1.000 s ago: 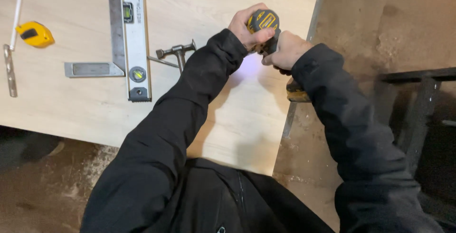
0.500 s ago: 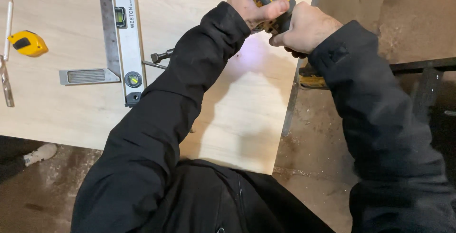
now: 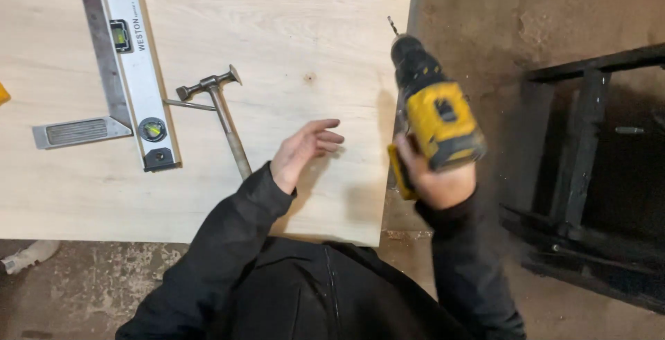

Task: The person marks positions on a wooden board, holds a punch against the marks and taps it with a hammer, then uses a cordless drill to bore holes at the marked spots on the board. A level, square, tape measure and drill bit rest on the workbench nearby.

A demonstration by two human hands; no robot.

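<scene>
My right hand [image 3: 433, 180] grips the handle of a yellow and black cordless drill [image 3: 433, 108], held in the air just off the right edge of the pale plywood sheet [image 3: 291, 42], its bit pointing away from me. My left hand [image 3: 303, 149] hovers open over the plywood, fingers spread, holding nothing. A small metal hammer [image 3: 223, 115] lies on the sheet just left of that hand. A long nail or rod [image 3: 189, 105] lies beside the hammer head.
A silver spirit level [image 3: 137, 63] and a metal square [image 3: 86, 90] lie on the left part of the sheet. A dark metal frame [image 3: 589, 160] stands at the right on the dusty concrete floor [image 3: 485, 7].
Both hands were on the drill near the sheet's far right edge. Now my left hand has let go and dropped over the plywood, and my right hand has pulled the drill back toward me.
</scene>
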